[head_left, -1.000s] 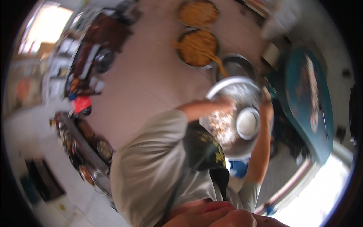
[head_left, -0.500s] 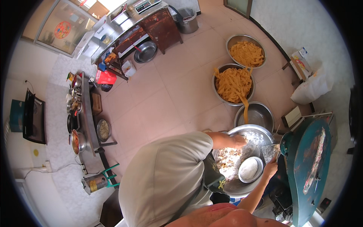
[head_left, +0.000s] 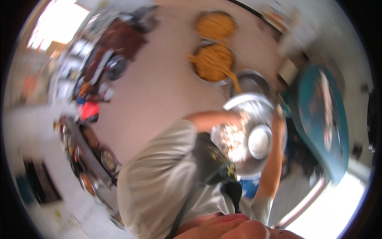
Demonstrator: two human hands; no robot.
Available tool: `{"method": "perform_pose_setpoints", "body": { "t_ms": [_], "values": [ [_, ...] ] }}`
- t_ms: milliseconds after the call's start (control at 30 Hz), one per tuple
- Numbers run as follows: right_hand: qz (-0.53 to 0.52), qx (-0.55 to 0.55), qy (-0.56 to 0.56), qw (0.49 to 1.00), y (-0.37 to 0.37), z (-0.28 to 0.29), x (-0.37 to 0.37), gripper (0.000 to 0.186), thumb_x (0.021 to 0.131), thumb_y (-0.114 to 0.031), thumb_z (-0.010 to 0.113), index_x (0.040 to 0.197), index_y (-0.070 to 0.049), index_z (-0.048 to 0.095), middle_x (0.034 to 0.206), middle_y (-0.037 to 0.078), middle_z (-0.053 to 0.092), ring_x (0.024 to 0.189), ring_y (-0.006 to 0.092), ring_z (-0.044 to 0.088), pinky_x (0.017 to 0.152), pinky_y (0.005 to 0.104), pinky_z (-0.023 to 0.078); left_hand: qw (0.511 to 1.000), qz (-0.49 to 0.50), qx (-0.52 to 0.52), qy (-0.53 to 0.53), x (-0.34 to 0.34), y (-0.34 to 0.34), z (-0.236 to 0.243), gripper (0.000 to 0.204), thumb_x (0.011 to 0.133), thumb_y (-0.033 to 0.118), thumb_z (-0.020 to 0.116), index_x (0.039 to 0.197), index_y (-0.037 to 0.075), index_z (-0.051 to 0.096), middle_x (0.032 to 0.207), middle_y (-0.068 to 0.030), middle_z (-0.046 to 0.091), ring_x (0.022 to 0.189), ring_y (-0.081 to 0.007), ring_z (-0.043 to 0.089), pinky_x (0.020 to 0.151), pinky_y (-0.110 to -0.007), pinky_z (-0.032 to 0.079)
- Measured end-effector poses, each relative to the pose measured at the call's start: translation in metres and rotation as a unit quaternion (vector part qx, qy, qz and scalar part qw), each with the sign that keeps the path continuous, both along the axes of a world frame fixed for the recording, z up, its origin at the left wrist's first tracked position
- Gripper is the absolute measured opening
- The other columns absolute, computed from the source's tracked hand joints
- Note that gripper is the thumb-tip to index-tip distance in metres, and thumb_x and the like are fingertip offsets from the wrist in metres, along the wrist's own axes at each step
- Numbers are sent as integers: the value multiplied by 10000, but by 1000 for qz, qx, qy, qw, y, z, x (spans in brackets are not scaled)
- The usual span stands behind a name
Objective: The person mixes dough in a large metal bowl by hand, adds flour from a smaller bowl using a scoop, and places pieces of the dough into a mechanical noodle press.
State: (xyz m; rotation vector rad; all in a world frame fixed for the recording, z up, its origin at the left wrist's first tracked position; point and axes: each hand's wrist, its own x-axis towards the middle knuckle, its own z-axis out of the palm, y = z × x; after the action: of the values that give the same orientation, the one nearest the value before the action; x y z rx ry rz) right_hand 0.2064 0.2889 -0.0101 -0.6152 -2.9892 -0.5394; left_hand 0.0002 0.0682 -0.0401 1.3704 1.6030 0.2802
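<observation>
A large metal basin (head_left: 254, 169) stands in front of me, holding white flour and pale, lumpy dough crumbs (head_left: 232, 141). Inside it sits a smaller metal bowl (head_left: 260, 141) of white powder. My left hand (head_left: 238, 118) reaches over the basin's left side, at the crumbs; its fingers are blurred. At the basin's right rim is my right hand (head_left: 279, 119), close to the green machine (head_left: 324, 119). Motion blur smears its fingers, and I cannot make out what it holds.
Two metal basins of orange-yellow flat noodles (head_left: 215, 61) stand on the floor beyond. An adjacent metal basin (head_left: 252, 83) has a noodle strand hanging over it. A shelf (head_left: 85, 149) with pots runs along the left, and a brown cabinet (head_left: 121, 38) stands far left.
The whole view has swung and blurred, shifting the basins left and up. My right hand is now farther up the basin's right rim. The metal scoop-like tool beside it no longer shows clearly.
</observation>
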Motion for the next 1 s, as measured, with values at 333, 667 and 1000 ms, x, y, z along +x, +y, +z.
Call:
{"method": "perform_pose_setpoints", "body": {
  "t_ms": [333,667,1000],
  "values": [
    [-249,-466,230,817,-157,75,16,303,954,-273,568,886,14,637,688,271,628,653,464,634,583,513,501,996,45,30,-69,12,-15,36,363,868,6,497,1221,-65,541,1154,-305,594,1079,-392,598,895,-440,482],
    [-318,-493,73,806,-209,-11,5,325,974,-297,479,1023,-60,696,849,265,663,782,440,651,672,512,515,990,71,84,-88,21,-16,78,406,926,116,540,1303,-21,476,1209,-281,584,1121,-381,585,912,-424,477],
    [-280,-464,211,813,-201,84,96,241,932,-233,561,900,3,594,750,274,642,683,446,638,588,510,507,902,-35,381,201,38,101,123,491,876,145,654,1329,36,499,1292,-235,515,1147,-379,560,993,-466,460]
  ]
}}
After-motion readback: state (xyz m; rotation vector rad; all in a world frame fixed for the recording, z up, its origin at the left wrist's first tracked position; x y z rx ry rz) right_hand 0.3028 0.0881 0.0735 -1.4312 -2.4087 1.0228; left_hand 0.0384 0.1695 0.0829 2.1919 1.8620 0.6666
